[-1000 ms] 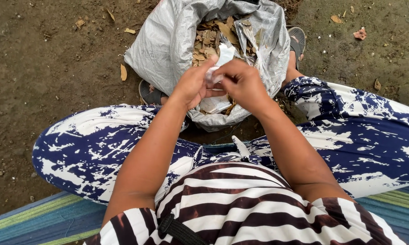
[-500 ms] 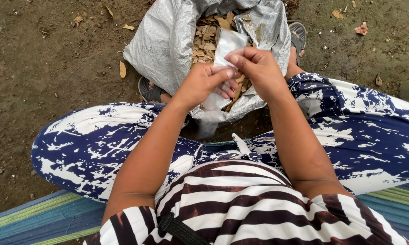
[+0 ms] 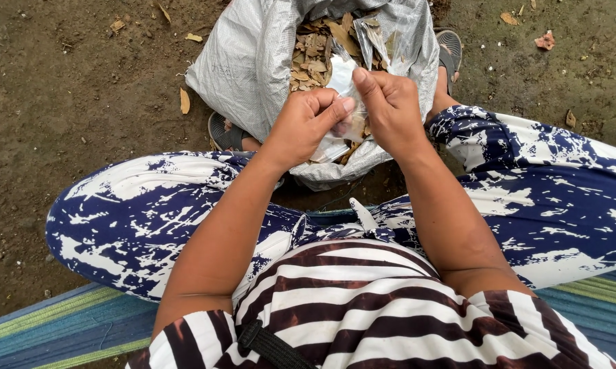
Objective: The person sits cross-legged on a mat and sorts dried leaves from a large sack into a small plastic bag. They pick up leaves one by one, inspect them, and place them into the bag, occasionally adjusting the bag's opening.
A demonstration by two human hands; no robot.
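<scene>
- The left hand point(image 3: 306, 121) and right hand point(image 3: 389, 108) have dropped closer together, both pinching a small clear plastic bag point(image 3: 342, 102).
- It now sits bunched above the leaf-filled grey sack point(image 3: 246, 61), no longer stretched tall.

thin clear plastic bag point(image 3: 340, 102), glossy, crinkled, pinched between left hand point(image 3: 306, 123) and right hand point(image 3: 389, 106). sack point(image 3: 246, 61) below it: woven plastic, grey-white, dull sheen, creased. inside, dry leaves point(image 3: 315, 55), brown, matt, brittle-looking. ground point(image 3: 69, 96) is bare packed earth, rough, matt, gritty. sandals point(image 3: 449, 55) look like rubber, ribbed sole, matt. trousers point(image 3: 137, 212) soft printed cloth, navy and white, matt. shirt point(image 3: 349, 307) striped knit cloth, matt. mat point(image 3: 55, 328) under the person: striped woven fabric, slightly coarse.
</scene>
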